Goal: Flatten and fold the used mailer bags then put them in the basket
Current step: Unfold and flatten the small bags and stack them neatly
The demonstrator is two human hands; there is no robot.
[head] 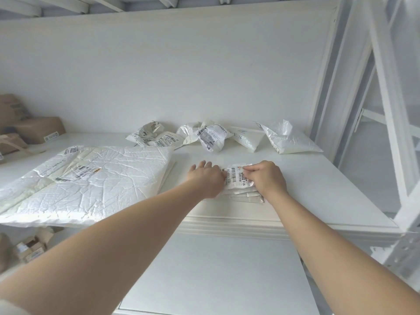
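Head view: your left hand (pixel 205 178) presses flat, fingers spread, on the small mailer bag (pixel 238 179) mid-shelf; your right hand (pixel 264 177) pinches its near-right edge. Folding step underway. Next: crease it, then find the basket, not visible. Crumpled bags (pixel 211 135) wait at far side.

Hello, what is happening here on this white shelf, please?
A person is folding a small mailer bag on a white shelf. The left hand presses it flat while the right hand pinches its labelled side. It lies on a few folded bags. Several crumpled mailer bags wait at the back, and a large flattened mailer lies to the left. No basket is in view.
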